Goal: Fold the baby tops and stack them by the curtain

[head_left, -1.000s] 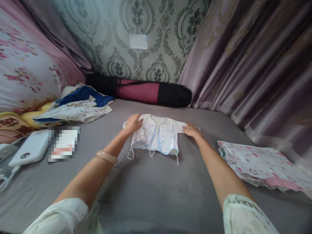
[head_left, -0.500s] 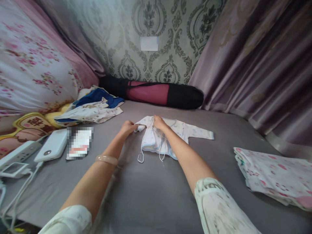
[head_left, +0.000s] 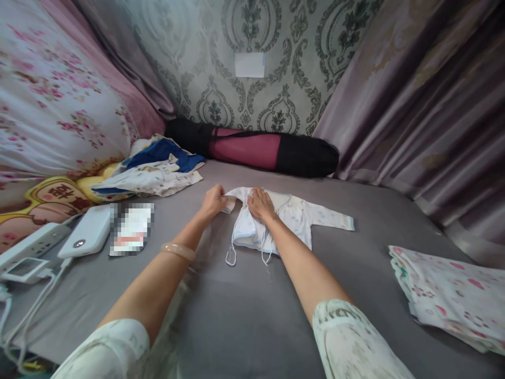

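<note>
White thin cloth with pale blue edging: a small shirt [head_left: 298, 216] with front ties [head_left: 231, 258], lying in the centre of the frame, mostly flat, on a grey sheet [head_left: 232, 321]. Slightly left of the centre, at the end of one sleeve [head_left: 230, 204], the left hand [head_left: 214, 200], with fingers curled and closed on the cloth; not possible to tell how much fabric between them. Near it, on the upper part of the shirt, the right hand [head_left: 260, 204], palm down, fingers extended and lightly spread, resting on the cloth without visible grip. Toward the right of the frame, the other sleeve [head_left: 333, 217], laid out straight and free from both hands.

By judgement, very light and soft to handle, hardly slippery, not fragile, but easy to wrinkle and to shift when pulled from one side only. Good places for holding: the sleeve ends and the shoulders, with a flat palm for keeping the middle steady. Less good: the loose ties, likely to tangle.

At the left of the frame, a white power bank [head_left: 87, 230] next to a power strip [head_left: 29, 252]; above these, a heap of clothes [head_left: 150, 179]. At the far right, a folded printed cloth [head_left: 453, 295]; in the upper centre, a long black and red bag [head_left: 244, 150].
</note>
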The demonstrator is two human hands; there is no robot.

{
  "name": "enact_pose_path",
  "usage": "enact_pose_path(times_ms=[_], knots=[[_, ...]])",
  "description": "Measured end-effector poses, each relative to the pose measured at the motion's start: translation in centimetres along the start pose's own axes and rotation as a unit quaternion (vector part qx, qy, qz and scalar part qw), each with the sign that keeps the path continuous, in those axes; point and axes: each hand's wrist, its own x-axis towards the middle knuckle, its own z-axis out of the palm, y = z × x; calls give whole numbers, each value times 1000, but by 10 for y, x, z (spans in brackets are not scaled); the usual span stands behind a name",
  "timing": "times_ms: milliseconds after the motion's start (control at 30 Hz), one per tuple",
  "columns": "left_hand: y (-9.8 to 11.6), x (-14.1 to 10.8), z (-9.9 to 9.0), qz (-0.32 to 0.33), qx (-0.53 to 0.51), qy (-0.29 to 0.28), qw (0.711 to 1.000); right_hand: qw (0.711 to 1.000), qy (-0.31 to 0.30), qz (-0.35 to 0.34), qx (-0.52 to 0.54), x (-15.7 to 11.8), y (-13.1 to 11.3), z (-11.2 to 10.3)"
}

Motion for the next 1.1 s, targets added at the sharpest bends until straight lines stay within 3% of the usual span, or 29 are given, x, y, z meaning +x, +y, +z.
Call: enact_pose_path(times_ms=[67,133,267,367,533,633,833,967,1100], knots=[[-4,-1,-3,84,75,77,991,1000,5,0,-2,0,1,1],[-10,-2,-4,156,135,108,973,1000,13,-2,-6,0,2,3],[-27,-5,-4,231,179,41,956,1000,16,-5,-8,0,2,4],[-40,-4,-3,174,178,29,968,1000,15,-3,-11,0,1,4],[-51,14,-2,-59,75,46,994,1000,21,-5,-15,-1,1,4],[-50,26,-1,-135,35,25,990,999,24,-13,-18,-2,2,4],[-44,37,-3,-202,-20,-34,979,999,30,-19,-25,-2,2,4],[-43,41,-7,-214,-30,-56,975,1000,16,-11,-24,-1,2,4],[-41,42,-6,-180,-20,-13,983,1000,15,-10,-22,-1,1,4]])
